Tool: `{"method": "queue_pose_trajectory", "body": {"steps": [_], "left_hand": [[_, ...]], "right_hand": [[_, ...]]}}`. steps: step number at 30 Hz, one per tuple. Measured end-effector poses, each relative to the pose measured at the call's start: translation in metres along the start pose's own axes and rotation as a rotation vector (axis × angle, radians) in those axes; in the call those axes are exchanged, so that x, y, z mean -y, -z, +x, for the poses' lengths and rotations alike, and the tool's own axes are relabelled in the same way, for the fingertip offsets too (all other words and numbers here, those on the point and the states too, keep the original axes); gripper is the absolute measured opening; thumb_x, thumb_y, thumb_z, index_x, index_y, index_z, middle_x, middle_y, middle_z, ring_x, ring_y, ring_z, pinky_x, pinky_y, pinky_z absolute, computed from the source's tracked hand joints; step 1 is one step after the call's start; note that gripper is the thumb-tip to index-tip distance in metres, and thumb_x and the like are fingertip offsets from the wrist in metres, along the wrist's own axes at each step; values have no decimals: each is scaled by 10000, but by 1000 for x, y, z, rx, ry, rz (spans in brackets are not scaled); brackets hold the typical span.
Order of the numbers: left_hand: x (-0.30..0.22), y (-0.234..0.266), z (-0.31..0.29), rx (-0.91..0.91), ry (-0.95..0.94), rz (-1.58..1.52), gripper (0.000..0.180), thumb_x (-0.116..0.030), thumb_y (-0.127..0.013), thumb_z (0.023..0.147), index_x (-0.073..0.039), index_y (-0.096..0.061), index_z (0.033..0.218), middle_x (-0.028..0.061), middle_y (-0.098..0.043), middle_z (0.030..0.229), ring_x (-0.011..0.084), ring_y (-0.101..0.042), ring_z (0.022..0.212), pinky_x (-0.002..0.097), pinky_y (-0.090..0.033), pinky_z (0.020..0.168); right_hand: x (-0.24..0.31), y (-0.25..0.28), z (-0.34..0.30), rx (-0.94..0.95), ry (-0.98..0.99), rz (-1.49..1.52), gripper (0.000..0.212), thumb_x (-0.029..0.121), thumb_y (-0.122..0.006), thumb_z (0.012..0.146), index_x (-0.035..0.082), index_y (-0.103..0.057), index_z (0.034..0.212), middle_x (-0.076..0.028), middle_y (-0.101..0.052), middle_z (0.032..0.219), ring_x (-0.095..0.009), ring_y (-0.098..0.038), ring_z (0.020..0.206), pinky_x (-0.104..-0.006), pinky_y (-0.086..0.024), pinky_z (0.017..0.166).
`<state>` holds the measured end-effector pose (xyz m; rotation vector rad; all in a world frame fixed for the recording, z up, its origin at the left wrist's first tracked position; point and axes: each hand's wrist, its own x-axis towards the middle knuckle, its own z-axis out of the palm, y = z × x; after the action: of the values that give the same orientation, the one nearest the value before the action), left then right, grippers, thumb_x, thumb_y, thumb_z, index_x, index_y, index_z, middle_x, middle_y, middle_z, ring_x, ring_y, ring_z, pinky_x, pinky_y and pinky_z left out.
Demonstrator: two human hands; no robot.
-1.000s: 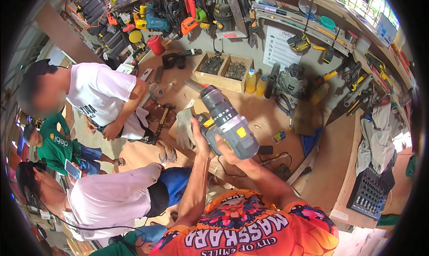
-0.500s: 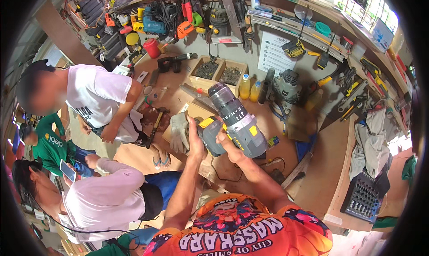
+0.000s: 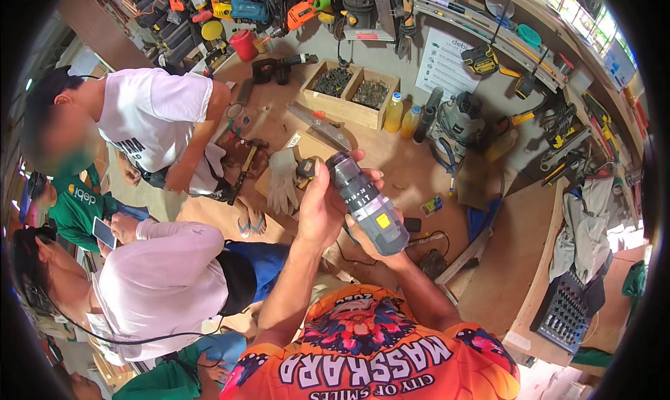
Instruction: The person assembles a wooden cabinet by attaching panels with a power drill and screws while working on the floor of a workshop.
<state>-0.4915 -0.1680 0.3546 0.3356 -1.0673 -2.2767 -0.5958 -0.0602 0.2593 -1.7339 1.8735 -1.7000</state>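
Note:
A grey and black cordless drill (image 3: 373,215) with yellow marks is held before my chest, its chuck pointing away. My right hand (image 3: 366,241) grips it from below, largely hidden by the drill's body; the drill's handle and battery are out of sight. My left hand (image 3: 319,208) is around the chuck end, thumb up on the left side, and fingertips that look like its own show past the chuck on the right. Just left of the chuck, a tape measure (image 3: 306,168) and pale work gloves (image 3: 283,180) lie on a cardboard box (image 3: 296,143).
On the bench are a hammer (image 3: 248,164), a handsaw (image 3: 317,126), a divided wooden box (image 3: 342,110) of screws, yellow bottles (image 3: 393,112), pliers (image 3: 447,159) and a router (image 3: 458,121). Two people (image 3: 157,114) (image 3: 160,278) stand close on my left. A mixer (image 3: 564,316) sits at right.
The drill has turned so its handle and battery, seen before on the left, are now hidden. My left hand has moved from the battery up to the chuck. The view has shifted slightly.

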Motion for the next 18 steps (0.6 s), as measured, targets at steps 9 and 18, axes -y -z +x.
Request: {"method": "queue_pose_trajectory", "body": {"steps": [9, 18], "left_hand": [[20, 1, -14, -41, 23, -81, 810, -713, -458, 1071, 3, -539, 1439, 209, -720, 1263, 363, -711, 1186, 507, -544, 1070], [40, 21, -15, -108, 52, -238, 425, -451, -550, 1131, -58, -610, 1281, 178, -752, 1167, 326, -724, 1137, 487, -603, 973]], "right_hand": [[-13, -4, -31, 78, -117, -12, 365, 243, -886, 818, 84, -692, 1083, -94, -703, 938, -286, -730, 829, -403, -580, 710], [-4, -2, -47, 46, -237, 44, 426, 322, -925, 801, 113, -752, 1129, -86, -741, 998, -270, -727, 873, -403, -581, 767]]}}
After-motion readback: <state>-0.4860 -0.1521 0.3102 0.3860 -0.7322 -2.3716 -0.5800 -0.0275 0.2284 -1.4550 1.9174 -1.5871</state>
